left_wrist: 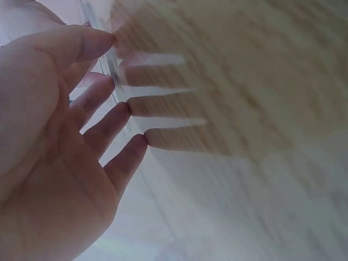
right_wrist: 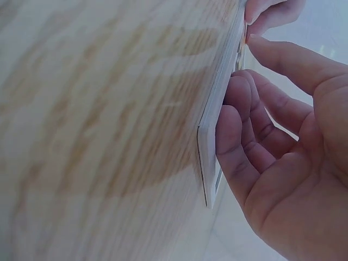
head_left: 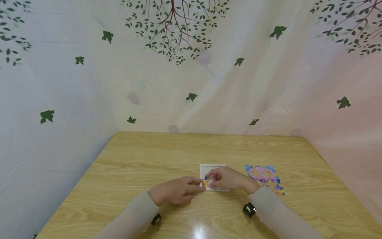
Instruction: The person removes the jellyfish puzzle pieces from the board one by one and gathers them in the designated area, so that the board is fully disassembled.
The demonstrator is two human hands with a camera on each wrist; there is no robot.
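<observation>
In the head view, a white puzzle tray (head_left: 212,165) lies flat on the table, with a yellow, pink and blue bit of jigsaw puzzle (head_left: 205,183) in its near left corner. My right hand (head_left: 228,178) is over the tray, thumb and forefinger pinching at a puzzle piece there; the grip is partly hidden. Its other fingers curl down against the tray (right_wrist: 209,136) in the right wrist view. My left hand (head_left: 178,190) lies at the tray's left side, fingers fairly straight, tips touching its corner. In the left wrist view the fingers (left_wrist: 109,128) reach the tabletop.
To the right of the tray lies a group of jigsaw pieces (head_left: 262,173) showing a pink figure on blue, with more loose pieces (head_left: 278,189) just nearer, partly behind my right forearm. The wooden table (head_left: 143,159) ends at a cloth backdrop (head_left: 161,99) with leaf prints.
</observation>
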